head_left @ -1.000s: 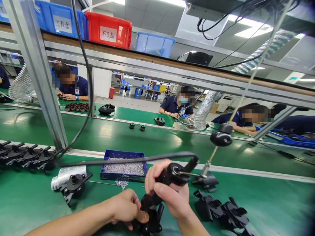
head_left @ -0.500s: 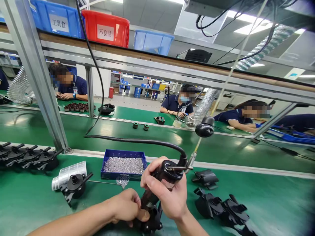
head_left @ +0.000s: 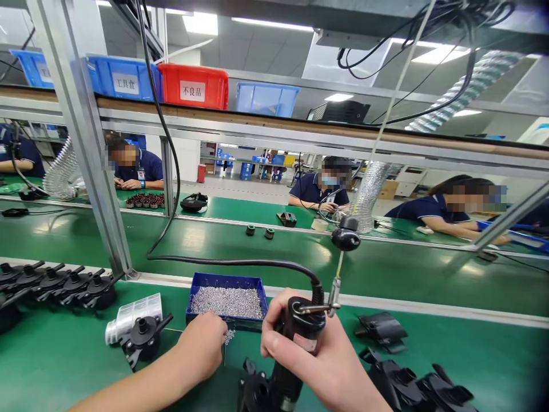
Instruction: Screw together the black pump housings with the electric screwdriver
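The right hand (head_left: 328,363) wraps its grip around an electric screwdriver (head_left: 306,327) beside a black housing (head_left: 256,393); the left hand (head_left: 202,344), grip too hidden to judge, meets small nuts (head_left: 230,335) near a blue tray (head_left: 251,324).

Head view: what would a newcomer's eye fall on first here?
Probably the black corded tool, gripped in the right hand low in the picture, right of centre. Next, perhaps, the blue tray of small shiny pieces, just beyond the left hand, and the bright red bin high up, left of centre.
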Tool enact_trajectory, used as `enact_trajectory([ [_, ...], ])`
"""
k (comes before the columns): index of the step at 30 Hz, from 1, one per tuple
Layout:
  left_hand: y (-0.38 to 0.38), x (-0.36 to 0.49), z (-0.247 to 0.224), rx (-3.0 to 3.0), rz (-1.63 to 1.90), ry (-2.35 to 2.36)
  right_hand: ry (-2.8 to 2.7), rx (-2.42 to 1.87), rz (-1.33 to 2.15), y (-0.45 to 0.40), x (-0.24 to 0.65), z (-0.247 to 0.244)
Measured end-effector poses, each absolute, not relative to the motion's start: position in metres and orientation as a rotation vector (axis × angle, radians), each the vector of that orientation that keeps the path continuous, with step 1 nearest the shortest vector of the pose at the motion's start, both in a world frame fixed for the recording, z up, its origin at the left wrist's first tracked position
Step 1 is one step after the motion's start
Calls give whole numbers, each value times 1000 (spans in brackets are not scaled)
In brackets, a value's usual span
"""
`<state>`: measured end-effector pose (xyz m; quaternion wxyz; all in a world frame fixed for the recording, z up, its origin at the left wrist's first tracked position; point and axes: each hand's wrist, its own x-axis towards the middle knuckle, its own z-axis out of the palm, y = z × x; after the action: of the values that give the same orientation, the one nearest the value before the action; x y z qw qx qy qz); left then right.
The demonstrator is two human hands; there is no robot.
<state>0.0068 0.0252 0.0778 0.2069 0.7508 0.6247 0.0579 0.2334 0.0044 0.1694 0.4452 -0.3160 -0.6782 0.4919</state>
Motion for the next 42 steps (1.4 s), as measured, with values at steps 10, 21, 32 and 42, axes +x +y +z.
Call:
enact_trajectory([
  [10, 24, 30, 48, 2156, 24, 1731, -1513, -855, 829, -12, 239, 174],
  [21, 28, 41, 33, 2148, -8, 1690, -1424, -589, 1022, 0, 218, 156],
  [32, 9, 34, 43, 1689, 299, 1427, -1396, -592, 1079, -4, 221, 158],
  [42, 28, 25, 10, 1261, 12, 1099, -1370, -608, 1146, -3, 221, 159],
])
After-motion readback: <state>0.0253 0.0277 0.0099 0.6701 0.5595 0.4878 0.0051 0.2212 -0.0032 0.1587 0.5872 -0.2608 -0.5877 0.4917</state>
